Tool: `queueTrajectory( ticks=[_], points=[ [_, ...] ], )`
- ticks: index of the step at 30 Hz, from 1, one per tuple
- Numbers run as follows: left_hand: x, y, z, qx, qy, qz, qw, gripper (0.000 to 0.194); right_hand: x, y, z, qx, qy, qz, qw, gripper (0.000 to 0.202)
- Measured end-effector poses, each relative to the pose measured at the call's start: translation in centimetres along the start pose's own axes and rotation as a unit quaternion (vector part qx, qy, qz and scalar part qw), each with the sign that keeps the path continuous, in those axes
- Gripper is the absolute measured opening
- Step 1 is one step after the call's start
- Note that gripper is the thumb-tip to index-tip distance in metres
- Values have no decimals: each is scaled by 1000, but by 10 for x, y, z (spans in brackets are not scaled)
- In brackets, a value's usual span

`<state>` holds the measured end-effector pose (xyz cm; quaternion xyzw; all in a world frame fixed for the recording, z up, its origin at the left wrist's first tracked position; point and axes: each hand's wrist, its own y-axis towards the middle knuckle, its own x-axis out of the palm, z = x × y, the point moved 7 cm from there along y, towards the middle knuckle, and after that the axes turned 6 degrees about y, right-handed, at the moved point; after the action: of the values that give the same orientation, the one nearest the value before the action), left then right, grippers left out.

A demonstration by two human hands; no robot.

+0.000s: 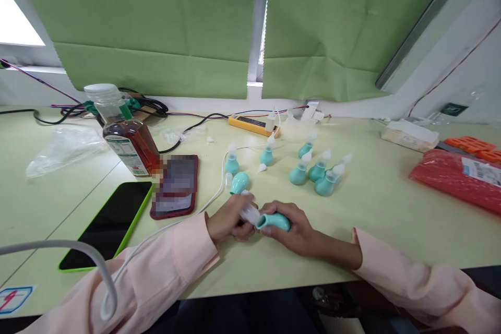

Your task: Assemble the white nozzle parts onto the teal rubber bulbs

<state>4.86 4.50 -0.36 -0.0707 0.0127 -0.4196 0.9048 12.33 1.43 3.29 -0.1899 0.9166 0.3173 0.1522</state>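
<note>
Close to the table's front edge, my right hand (294, 229) is closed around a teal rubber bulb (277, 221), its dark round mouth turned left. My left hand (230, 222) pinches a translucent white plastic nozzle (250, 214) right at that mouth; I cannot tell whether the two touch. A loose teal bulb (240, 182) lies just beyond my left hand, beside a small clear plastic piece (228, 180). Farther back stand bulbs fitted with clear tips, among them one bulb (231, 163) on the left and another bulb (266, 155) in the middle. Several more, including a bulb (324, 185), cluster to the right.
On the left are a green-edged phone (107, 224), a red-cased phone (175, 188) and a bottle of amber liquid (131, 141). A white cable (213, 197) crosses the table. A yellow power strip (252, 125) lies at the back, a red plastic package (456, 177) at the right.
</note>
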Motion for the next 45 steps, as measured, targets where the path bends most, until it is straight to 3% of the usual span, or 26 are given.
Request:
queueTrajectory(
  ticks=[1,3,5,7,9,12,14,20,24,28,31,33,37,39,41,45],
  points=[
    [-3,-1,3,2,-2,8,1000,44,0,0,-4,-22,-1,-8,1000,14],
    [-18,-4,13,34,49,92,994,43,-3,-1,-6,-38,-13,-9,999,17],
    [-32,-12,26,73,146,196,967,44,-11,2,0,-1,-31,13,999,22],
    [-39,-18,34,99,246,260,928,39,-21,7,10,42,-44,37,997,23],
    [-38,-20,39,117,391,286,867,28,-30,15,20,65,-58,61,994,19],
    [-28,-16,35,109,624,264,727,16,-37,28,34,72,-98,86,989,13],
    [-28,-12,28,82,677,247,688,19,-37,35,43,69,-120,88,987,15],
    [-35,-11,26,57,699,265,661,24,-25,37,61,65,-172,35,982,43],
    [-27,-8,24,80,742,223,627,25,-34,37,39,-34,-287,59,955,50],
    [-21,-7,21,86,753,183,626,26,-59,40,2,-120,-468,119,867,44],
    [-19,-7,20,88,748,171,635,30,-84,44,-5,-43,-588,159,792,45],
    [-19,-8,21,92,742,174,641,32,-95,45,3,21,-625,149,766,45],
    [-19,-9,24,111,731,199,644,30,-98,44,37,126,-648,55,750,20],
    [-19,-12,28,135,722,224,641,28,-95,44,44,133,-648,21,749,25],
    [-18,-17,35,172,702,260,640,26,-91,46,38,91,-638,27,764,36],
    [-14,-33,50,268,637,323,647,21,-85,38,-1,-99,-546,151,818,39]
  ],
)
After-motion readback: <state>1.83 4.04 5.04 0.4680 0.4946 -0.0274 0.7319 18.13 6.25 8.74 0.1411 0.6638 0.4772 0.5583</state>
